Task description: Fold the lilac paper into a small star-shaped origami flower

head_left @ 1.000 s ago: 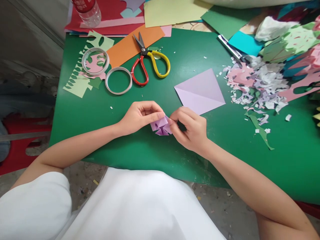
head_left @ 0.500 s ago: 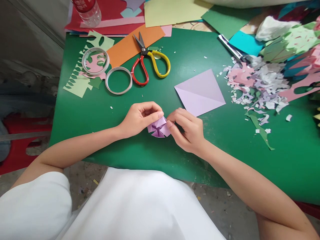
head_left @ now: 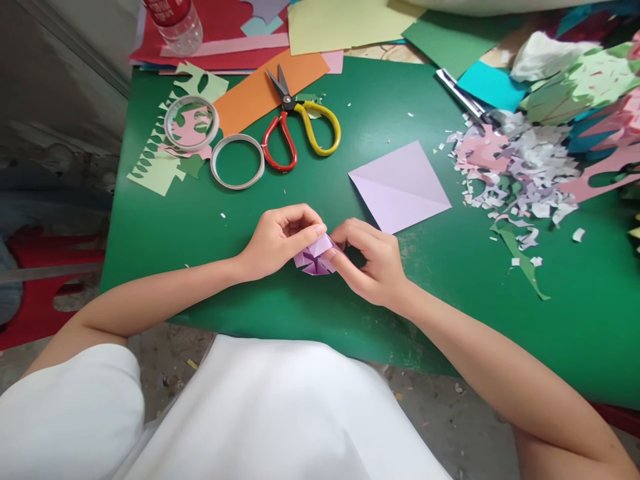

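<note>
1. A person in a white top sits at a green table (head_left: pixel 200 220), seen from above, both bare forearms reaching forward.
2. The left hand (head_left: pixel 277 240) and right hand (head_left: pixel 373 260) meet near the table's front edge, at the middle of the view.
3. Between them is a small folded purple paper (head_left: pixel 314 257), creased into several flaps. It sits low over the table; whether it touches the surface cannot be told.
4. The left hand's fingertips are closed on the paper's left side, thumb and fingers pinched together.
5. The right hand's thumb and fingers pinch the paper's right edge, the other fingers curled in.
6. Just beyond the right hand lies a flat lilac square (head_left: pixel 400 187) with one diagonal crease.
7. Further back lie scissors (head_left: pixel 300 123) with one red and one yellow handle, and two tape rings (head_left: pixel 237 161) to their left.
8. To the right is a heap of paper scraps (head_left: pixel 515 173) in pink, white and green.
</note>
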